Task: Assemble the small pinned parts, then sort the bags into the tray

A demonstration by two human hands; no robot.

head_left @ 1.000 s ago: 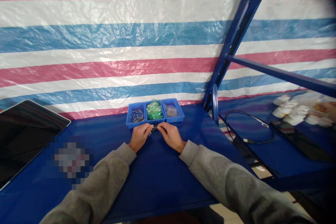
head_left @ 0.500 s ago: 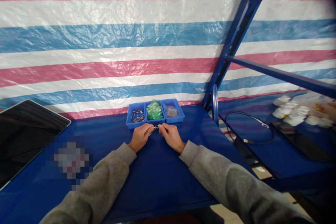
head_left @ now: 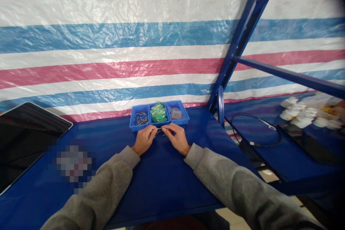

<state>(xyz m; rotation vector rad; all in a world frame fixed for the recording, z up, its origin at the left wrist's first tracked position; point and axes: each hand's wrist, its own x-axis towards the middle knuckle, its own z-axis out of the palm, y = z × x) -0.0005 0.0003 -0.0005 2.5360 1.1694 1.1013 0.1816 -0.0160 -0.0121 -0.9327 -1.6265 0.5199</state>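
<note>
My left hand point(head_left: 145, 139) and my right hand point(head_left: 176, 137) meet in front of three joined blue bins. Both are closed, with fingertips pinched on a thin dark metal piece point(head_left: 159, 129) between them. More thin dark pieces show just under the fingertips; whether they are held or lie on the table cannot be made out. The left bin point(head_left: 139, 128) holds several slim metal pieces point(head_left: 142, 119). Green plastic packets point(head_left: 159, 113) fill the middle bin. Small clear or greyish items point(head_left: 175, 113) lie in the right bin.
A black flat screen point(head_left: 29, 133) lies at the left on the blue table point(head_left: 161, 187), near a blurred patch. Blue metal posts point(head_left: 231, 57) rise at the right. Beyond them are a looped black cable point(head_left: 234, 133), white rolls point(head_left: 298, 111) and a dark flat device point(head_left: 309, 145).
The fingertips of my right hand have shifted slightly left and up along the thin piece. More dark pieces show beneath them. My left hand has hardly moved.
</note>
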